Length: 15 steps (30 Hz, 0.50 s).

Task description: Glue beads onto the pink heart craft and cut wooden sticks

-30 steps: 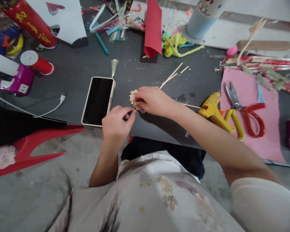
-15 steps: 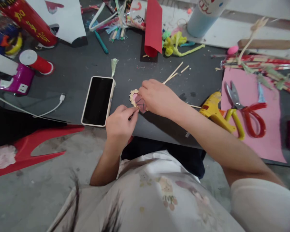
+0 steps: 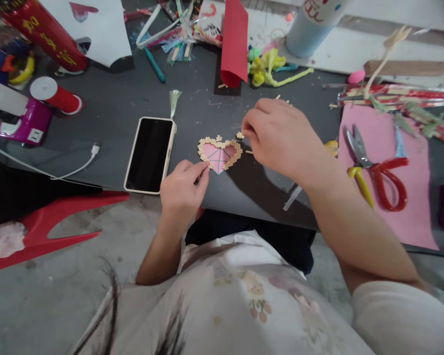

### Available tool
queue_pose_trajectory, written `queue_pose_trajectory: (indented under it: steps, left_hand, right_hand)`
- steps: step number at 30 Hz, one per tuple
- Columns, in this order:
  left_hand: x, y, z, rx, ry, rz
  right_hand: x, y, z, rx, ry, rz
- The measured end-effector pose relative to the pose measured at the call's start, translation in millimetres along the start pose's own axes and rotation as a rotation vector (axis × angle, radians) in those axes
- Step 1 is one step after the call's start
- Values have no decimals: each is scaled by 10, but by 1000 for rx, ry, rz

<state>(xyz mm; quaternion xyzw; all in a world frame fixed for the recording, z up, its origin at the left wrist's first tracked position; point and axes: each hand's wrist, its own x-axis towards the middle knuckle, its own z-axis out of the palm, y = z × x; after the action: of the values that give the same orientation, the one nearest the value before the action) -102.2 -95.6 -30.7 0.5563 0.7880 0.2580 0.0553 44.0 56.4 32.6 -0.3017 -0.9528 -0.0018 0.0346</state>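
Right of the phone point(image 3: 150, 155), the pink heart point(image 3: 217, 154) lies on the surface point(image 3: 111, 108), beige clusters point(image 3: 237, 155) edging lobes and sides, lower point bare. The phone-side left hand point(image 3: 185, 187) pinches its edge; the right hand point(image 3: 281, 135), farther right, is narrowed by a separate cluster point(image 3: 240, 135), grip unclear.

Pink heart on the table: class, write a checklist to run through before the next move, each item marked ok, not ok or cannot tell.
1. Pink heart lying on the grey table: ok.
2. Left hand at the heart's lower-left edge: ok.
3. Beige border complete: not ok, the heart's bottom tip is bare.
4. Right hand off the heart: ok.
5. Small beige cluster in the right hand's grip: cannot tell.
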Motion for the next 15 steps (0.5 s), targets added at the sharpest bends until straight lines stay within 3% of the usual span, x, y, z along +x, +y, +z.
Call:
queue_pose_trajectory:
  steps: [9, 15]
  left_hand:
    - [7, 47, 4, 141, -53, 28]
    - [27, 22, -12, 35, -73, 20]
  right_hand:
    - [-62, -77, 80, 114, -31, -90]
    - [-94, -131, 108, 175, -65, -166]
